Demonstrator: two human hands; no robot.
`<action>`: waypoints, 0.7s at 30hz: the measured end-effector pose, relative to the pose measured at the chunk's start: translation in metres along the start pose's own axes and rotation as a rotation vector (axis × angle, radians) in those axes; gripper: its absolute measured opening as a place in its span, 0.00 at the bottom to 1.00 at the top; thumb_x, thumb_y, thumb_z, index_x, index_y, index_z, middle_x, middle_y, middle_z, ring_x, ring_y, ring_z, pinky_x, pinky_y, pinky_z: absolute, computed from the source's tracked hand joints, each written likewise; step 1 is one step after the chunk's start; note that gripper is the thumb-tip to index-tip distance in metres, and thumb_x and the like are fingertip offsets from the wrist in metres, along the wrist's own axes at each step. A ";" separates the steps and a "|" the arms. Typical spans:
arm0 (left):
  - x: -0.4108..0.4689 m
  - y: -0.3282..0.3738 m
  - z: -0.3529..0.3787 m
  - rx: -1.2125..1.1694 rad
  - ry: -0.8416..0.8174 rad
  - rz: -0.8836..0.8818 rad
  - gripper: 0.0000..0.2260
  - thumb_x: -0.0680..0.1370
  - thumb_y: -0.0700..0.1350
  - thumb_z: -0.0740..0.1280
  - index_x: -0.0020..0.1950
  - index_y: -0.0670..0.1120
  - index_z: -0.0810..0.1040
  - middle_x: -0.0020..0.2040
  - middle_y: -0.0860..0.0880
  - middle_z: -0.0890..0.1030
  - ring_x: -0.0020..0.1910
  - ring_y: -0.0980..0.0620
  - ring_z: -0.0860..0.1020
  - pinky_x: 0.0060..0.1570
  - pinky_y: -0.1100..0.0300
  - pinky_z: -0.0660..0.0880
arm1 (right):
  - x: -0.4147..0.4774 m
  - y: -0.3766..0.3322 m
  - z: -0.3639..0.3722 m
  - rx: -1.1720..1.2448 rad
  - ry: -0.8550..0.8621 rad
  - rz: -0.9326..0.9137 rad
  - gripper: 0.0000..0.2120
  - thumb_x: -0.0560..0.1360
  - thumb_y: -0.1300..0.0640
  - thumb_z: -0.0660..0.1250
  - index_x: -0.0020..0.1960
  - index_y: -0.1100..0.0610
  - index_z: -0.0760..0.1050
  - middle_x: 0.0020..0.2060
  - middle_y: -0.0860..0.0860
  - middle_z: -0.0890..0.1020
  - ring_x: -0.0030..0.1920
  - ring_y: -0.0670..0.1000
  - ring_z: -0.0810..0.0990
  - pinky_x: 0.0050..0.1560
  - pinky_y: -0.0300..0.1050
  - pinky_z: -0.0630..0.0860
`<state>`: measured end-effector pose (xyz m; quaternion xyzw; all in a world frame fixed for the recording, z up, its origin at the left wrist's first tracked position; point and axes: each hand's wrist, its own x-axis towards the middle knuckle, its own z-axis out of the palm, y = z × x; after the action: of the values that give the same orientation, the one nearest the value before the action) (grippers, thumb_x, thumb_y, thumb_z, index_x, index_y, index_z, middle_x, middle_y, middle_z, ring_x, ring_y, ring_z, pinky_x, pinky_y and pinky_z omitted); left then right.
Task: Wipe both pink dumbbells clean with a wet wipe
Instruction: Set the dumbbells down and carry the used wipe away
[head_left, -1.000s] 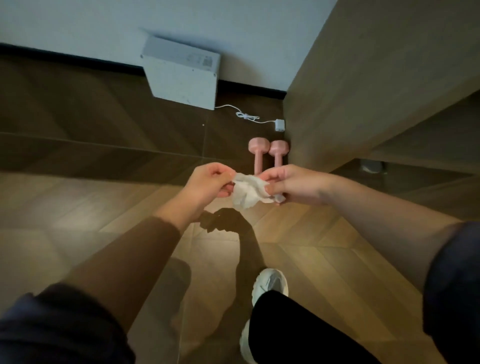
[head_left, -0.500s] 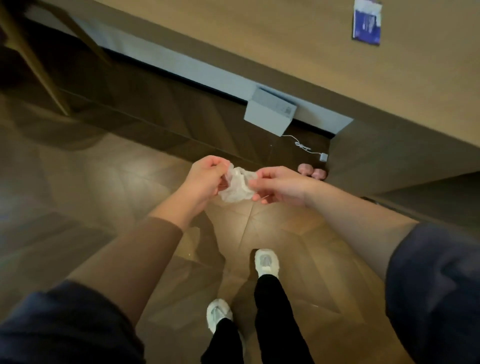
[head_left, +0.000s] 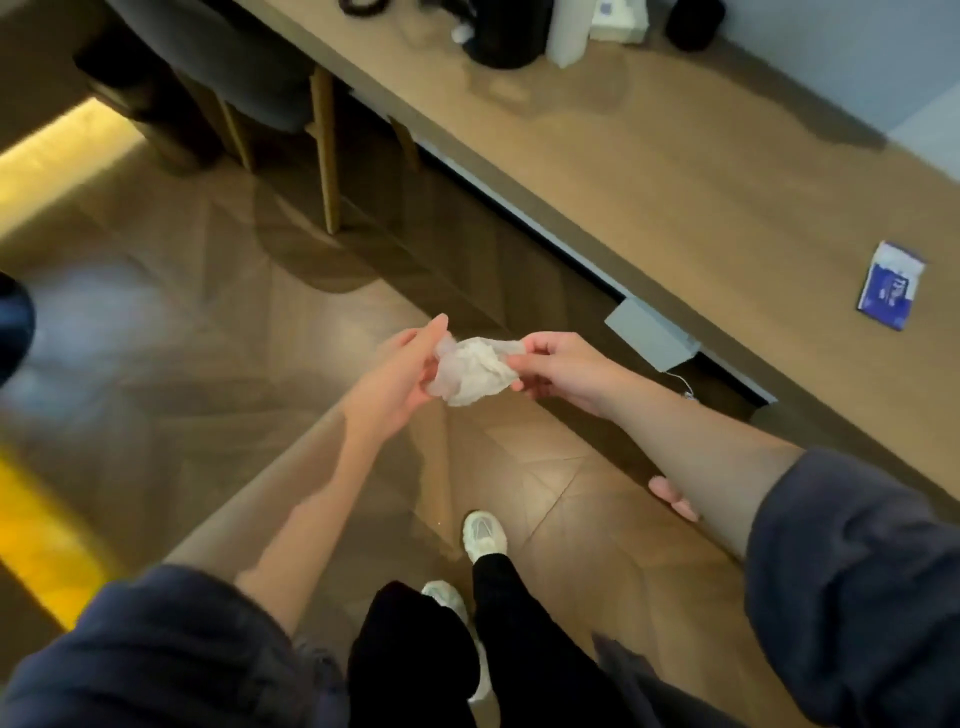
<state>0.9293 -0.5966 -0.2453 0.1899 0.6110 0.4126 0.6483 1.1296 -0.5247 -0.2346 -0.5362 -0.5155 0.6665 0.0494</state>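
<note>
A crumpled white wet wipe (head_left: 475, 375) hangs in the air between my two hands, above the wooden floor. My right hand (head_left: 563, 370) pinches its right edge between thumb and fingers. My left hand (head_left: 402, 374) holds the wipe's left side, fingers fairly straight, the thumb behind the wipe. The pink dumbbells (head_left: 672, 498) lie on the floor low on the right, only their pink ends showing from behind my right forearm.
A long wooden desk (head_left: 701, 182) runs along the upper right, bearing a blue wipe packet (head_left: 891, 286) and dark items at its far end. A grey box (head_left: 649, 335) with a cable sits under it. A chair (head_left: 244, 67) stands upper left. My feet (head_left: 483, 535) are below.
The view has swung up and left as I stood and turned; the dumbbells slid from ahead of my hands to behind my right forearm. Both hands kept the wipe, the left fingers now straighter.
</note>
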 end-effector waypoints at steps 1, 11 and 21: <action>-0.001 0.006 -0.011 -0.022 0.021 -0.003 0.14 0.78 0.55 0.68 0.47 0.43 0.78 0.48 0.41 0.79 0.45 0.48 0.78 0.44 0.56 0.76 | 0.008 -0.014 0.008 -0.020 -0.021 -0.004 0.11 0.77 0.59 0.68 0.55 0.65 0.78 0.40 0.56 0.82 0.39 0.49 0.79 0.41 0.40 0.77; 0.044 0.077 -0.129 -0.026 0.253 0.074 0.07 0.76 0.36 0.70 0.52 0.45 0.80 0.55 0.41 0.82 0.52 0.45 0.82 0.51 0.50 0.79 | 0.120 -0.136 0.077 -0.180 -0.033 -0.069 0.08 0.77 0.56 0.69 0.52 0.60 0.79 0.43 0.57 0.84 0.40 0.48 0.81 0.43 0.40 0.77; 0.105 0.181 -0.278 0.014 0.253 0.062 0.05 0.75 0.35 0.70 0.44 0.45 0.81 0.46 0.43 0.81 0.46 0.46 0.80 0.46 0.51 0.78 | 0.222 -0.250 0.158 -0.248 0.001 -0.069 0.06 0.77 0.53 0.70 0.51 0.53 0.79 0.48 0.51 0.84 0.48 0.48 0.83 0.45 0.38 0.78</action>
<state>0.6010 -0.4816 -0.2265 0.1599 0.6847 0.4488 0.5515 0.7939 -0.3716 -0.2138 -0.5203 -0.6121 0.5955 0.0060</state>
